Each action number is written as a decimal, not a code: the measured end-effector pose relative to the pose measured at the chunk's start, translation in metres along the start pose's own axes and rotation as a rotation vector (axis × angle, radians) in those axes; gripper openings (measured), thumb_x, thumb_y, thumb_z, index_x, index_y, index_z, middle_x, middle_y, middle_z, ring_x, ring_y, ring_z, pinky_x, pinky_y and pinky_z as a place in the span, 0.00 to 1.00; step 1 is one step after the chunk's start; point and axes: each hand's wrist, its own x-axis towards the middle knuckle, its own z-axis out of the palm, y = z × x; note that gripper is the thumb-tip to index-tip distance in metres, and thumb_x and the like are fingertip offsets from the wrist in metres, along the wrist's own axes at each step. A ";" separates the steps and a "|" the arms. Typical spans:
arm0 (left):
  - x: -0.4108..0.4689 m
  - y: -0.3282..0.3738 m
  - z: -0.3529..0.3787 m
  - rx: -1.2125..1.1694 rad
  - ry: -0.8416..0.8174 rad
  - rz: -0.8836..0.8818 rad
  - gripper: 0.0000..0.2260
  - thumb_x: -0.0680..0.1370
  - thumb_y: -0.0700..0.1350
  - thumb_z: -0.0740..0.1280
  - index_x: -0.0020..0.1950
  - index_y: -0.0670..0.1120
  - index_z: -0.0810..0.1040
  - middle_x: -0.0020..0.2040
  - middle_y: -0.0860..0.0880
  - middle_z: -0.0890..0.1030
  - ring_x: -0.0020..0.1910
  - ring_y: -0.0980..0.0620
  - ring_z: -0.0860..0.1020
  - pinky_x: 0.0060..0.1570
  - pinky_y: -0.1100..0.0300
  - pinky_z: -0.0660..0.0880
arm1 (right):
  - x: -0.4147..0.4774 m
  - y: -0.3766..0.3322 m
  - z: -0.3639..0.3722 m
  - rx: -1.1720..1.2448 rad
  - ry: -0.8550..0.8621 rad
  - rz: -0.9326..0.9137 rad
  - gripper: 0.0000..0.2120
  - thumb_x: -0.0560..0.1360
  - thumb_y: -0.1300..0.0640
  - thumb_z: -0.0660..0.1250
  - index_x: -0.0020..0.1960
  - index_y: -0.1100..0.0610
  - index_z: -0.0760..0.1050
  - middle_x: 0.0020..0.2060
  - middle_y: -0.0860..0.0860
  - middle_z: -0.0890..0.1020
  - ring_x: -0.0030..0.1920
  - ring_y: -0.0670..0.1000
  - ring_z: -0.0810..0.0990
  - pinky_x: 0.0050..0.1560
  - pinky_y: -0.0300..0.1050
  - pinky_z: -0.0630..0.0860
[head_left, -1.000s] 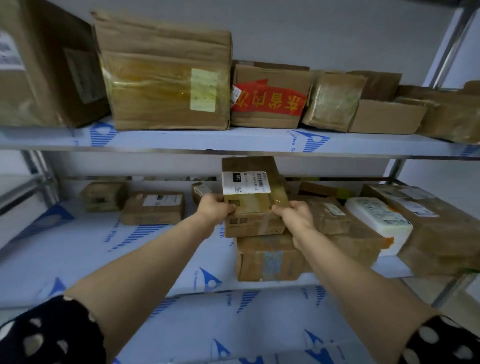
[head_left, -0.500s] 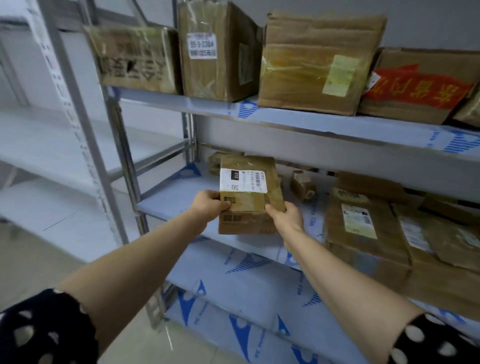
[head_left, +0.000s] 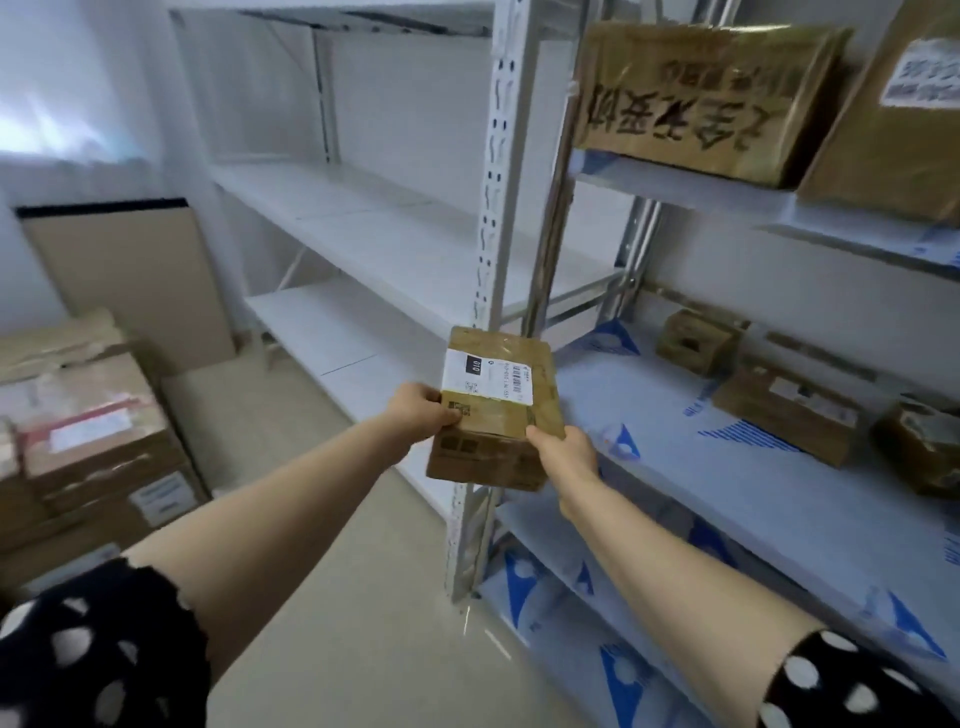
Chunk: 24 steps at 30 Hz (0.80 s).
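Observation:
I hold a small brown cardboard parcel (head_left: 498, 415) with a white barcode label on top, out in front of me in the air, before the white upright post (head_left: 501, 218) between two shelf units. My left hand (head_left: 418, 413) grips its near left edge, thumb on top. My right hand (head_left: 563, 452) grips its near right corner, fingers curled under the box.
The right-hand shelf (head_left: 753, 499), lined with blue-printed film, carries small parcels (head_left: 787, 410); bigger boxes (head_left: 701, 98) sit on the shelf above. The white shelf unit (head_left: 415, 249) on the left is bare. Stacked cartons (head_left: 88, 441) stand on the floor at left, with a board (head_left: 130, 275) leaning on the wall.
The parcel has been lifted off the stack on the right shelf and carried leftward in both hands; my view has swung left to the white shelves and the floor cartons.

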 end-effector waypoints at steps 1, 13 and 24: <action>0.007 -0.012 -0.023 -0.001 0.021 -0.017 0.10 0.75 0.37 0.69 0.56 0.37 0.80 0.49 0.43 0.81 0.46 0.48 0.78 0.57 0.55 0.77 | 0.001 -0.005 0.027 -0.007 -0.026 -0.007 0.14 0.77 0.54 0.66 0.60 0.57 0.73 0.54 0.53 0.78 0.49 0.51 0.75 0.50 0.42 0.70; 0.059 -0.111 -0.238 -0.098 0.260 -0.158 0.12 0.77 0.38 0.67 0.61 0.38 0.78 0.54 0.45 0.81 0.48 0.51 0.78 0.48 0.62 0.73 | 0.012 -0.063 0.282 -0.047 -0.312 0.003 0.16 0.76 0.54 0.67 0.61 0.59 0.71 0.54 0.54 0.78 0.50 0.51 0.76 0.44 0.42 0.70; 0.151 -0.178 -0.369 -0.119 0.435 -0.297 0.13 0.77 0.40 0.67 0.62 0.42 0.77 0.56 0.46 0.80 0.48 0.53 0.78 0.45 0.62 0.75 | 0.082 -0.091 0.484 -0.048 -0.559 -0.008 0.22 0.74 0.49 0.67 0.64 0.58 0.72 0.55 0.53 0.80 0.53 0.52 0.78 0.48 0.43 0.74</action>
